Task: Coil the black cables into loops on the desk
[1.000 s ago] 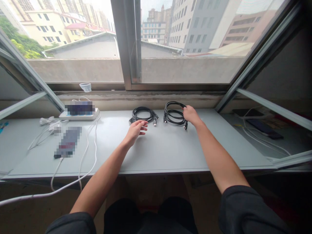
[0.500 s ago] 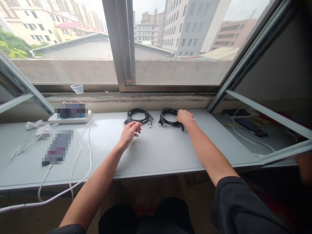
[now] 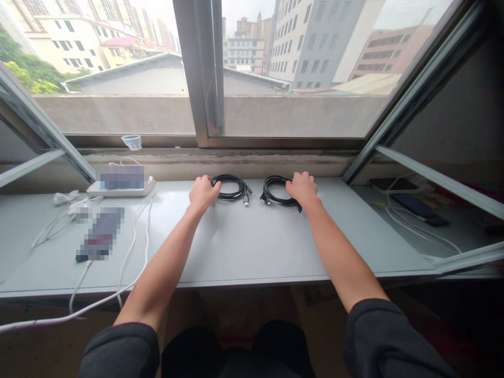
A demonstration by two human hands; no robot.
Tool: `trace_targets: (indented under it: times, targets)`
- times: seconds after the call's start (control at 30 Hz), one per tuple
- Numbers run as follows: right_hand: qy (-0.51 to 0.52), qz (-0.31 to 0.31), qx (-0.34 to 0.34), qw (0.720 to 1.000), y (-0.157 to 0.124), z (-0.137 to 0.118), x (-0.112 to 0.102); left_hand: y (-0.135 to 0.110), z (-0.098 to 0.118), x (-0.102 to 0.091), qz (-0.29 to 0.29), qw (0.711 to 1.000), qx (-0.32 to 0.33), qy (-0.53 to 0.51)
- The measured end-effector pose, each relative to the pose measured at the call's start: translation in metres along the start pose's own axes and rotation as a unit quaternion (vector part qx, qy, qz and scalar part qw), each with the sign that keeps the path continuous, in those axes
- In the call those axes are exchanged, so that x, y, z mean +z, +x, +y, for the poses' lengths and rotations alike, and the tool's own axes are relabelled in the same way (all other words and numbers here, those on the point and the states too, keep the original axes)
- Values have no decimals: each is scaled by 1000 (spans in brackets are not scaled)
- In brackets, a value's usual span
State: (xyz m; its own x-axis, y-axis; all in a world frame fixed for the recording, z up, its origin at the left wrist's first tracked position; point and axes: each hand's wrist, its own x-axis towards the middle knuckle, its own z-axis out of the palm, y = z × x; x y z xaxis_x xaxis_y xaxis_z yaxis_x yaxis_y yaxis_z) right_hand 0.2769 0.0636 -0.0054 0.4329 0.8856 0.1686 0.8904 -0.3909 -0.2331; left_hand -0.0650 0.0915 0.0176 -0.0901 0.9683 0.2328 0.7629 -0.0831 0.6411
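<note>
Two coiled black cables rest side by side near the back of the pale grey desk (image 3: 252, 252). My left hand (image 3: 203, 193) is closed on the left edge of the left coiled cable (image 3: 236, 197), whose plug ends lie at its right side. At the right coiled cable (image 3: 275, 181), my right hand (image 3: 303, 187) grips the right edge with bent fingers. The fingertips of both hands are partly hidden behind the knuckles. Plug ends of the right coil show at its lower left and below my right hand.
On the left, a white power strip (image 3: 92, 190) carries a blurred device. White adapters (image 3: 66, 198) and a blurred phone (image 3: 101, 233) with a white cord (image 3: 147, 231) lie nearby. A clear plastic cup (image 3: 133, 142) sits by the window. Metal frame bars (image 3: 437, 178) flank the desk.
My left hand has moved up and away from me, onto the left coil's left edge. My right hand stays at the right coil. The view has shifted slightly.
</note>
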Motion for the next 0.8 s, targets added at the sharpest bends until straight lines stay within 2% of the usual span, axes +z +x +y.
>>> trace_targets:
  times: [0.07,0.17,0.27,0.4,0.47,0.53,0.7,0.8]
  targets:
    - [51,87,-45,994,-10,-12,-2,21,1,2,-73,992,-44,95]
    - [119,128,-105,979,-25,-31,-2,38,1,8,-126,977,-67,160]
    - [168,141,-150,964,-38,-45,-1,41,3,12,-102,981,-42,162]
    - [262,144,-214,930,-47,-52,5,31,5,11,-13,996,-5,83]
    - [339,112,-227,906,-50,-54,11,23,6,9,26,999,20,19]
    - [420,51,-213,881,-51,-56,17,14,4,6,43,997,42,-54]
    - [562,-137,-147,802,-55,-63,24,-8,-3,0,40,977,65,-201]
    - [582,-203,-157,772,-59,-63,20,-17,-9,-1,26,962,67,-264]
